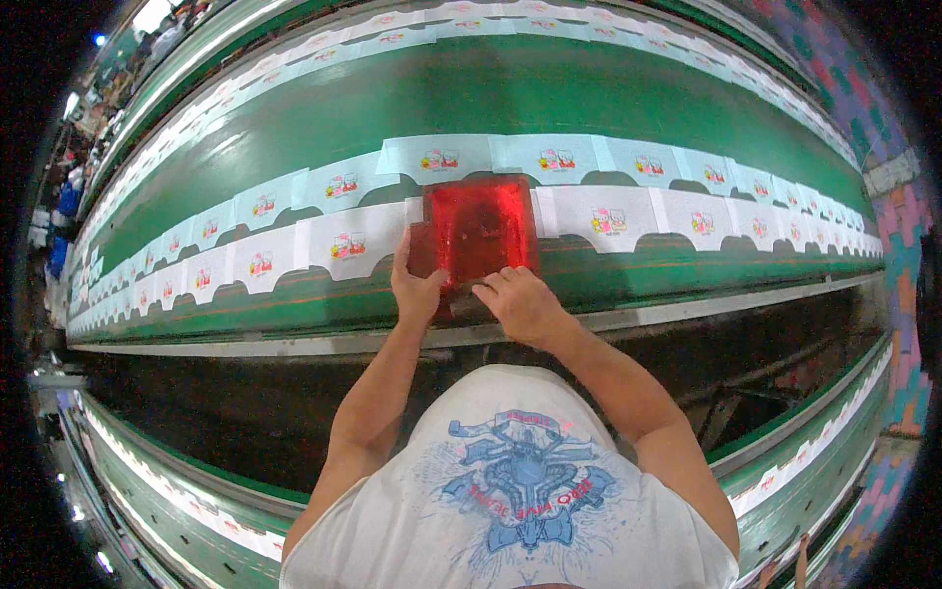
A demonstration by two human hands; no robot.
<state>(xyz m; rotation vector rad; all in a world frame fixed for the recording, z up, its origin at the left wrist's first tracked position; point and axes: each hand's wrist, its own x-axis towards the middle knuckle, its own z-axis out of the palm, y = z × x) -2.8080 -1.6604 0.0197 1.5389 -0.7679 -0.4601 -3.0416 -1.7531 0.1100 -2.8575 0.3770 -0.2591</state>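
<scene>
Grasping the red frame [483, 231] by its left side, the left hand [418, 291] works beside the right hand [517, 304], curled at the near edge, its grip unclear, over white cloths [643, 213] along the green table [638, 263].

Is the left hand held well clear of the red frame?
No, the left hand is at the near left corner of the red frame, its thumb against it.

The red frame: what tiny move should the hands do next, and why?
Maybe settle the red frame gently, keeping it square to the row. The left hand is at its near-left corner, the right hand at its near edge, and it covers part of the row of white pieces.
</scene>
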